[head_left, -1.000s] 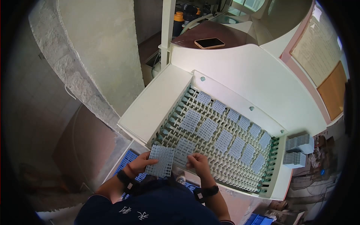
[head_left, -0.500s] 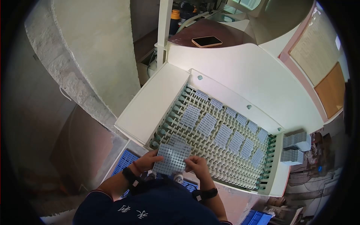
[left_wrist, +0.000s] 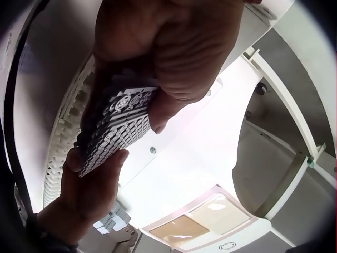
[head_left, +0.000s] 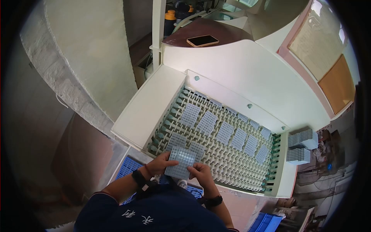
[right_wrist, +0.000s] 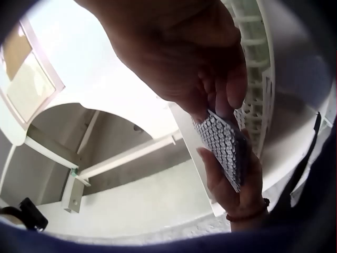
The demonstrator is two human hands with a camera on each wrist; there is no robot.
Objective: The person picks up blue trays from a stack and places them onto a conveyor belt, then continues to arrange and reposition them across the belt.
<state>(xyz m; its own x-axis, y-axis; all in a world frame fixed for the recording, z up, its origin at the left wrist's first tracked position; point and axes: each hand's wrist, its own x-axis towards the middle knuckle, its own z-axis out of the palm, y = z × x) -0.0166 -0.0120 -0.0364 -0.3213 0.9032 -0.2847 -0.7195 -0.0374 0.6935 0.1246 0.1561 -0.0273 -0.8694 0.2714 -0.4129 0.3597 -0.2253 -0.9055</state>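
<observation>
A stack of thin grey-blue grid-patterned boards (head_left: pixel 181 159) is held over the near edge of the roller conveyor in the head view. My left hand (head_left: pixel 157 164) grips its left side, thumb on the top face. At the lower right edge, my right hand (head_left: pixel 201 176) pinches the stack between thumb and fingers. The left wrist view shows several layered sheets (left_wrist: pixel 118 124) with rows of small round shapes. Just beyond the stack, two similar boards (head_left: pixel 177 140) lie on the conveyor (head_left: pixel 232 164), partly hidden by it.
Farther up the conveyor lies a row of boards (head_left: pixel 225 132), with another row partly under the white cover (head_left: pixel 216 62). Stacked boards (head_left: pixel 298 156) sit at its right end. A phone (head_left: pixel 203 40) rests on the dark top. Blue plastic crates (head_left: pixel 266 222) stand on the floor.
My right hand has gone from a board on the conveyor to the stack's edge. A second board now shows beside that one. The farther rows have moved toward the cover.
</observation>
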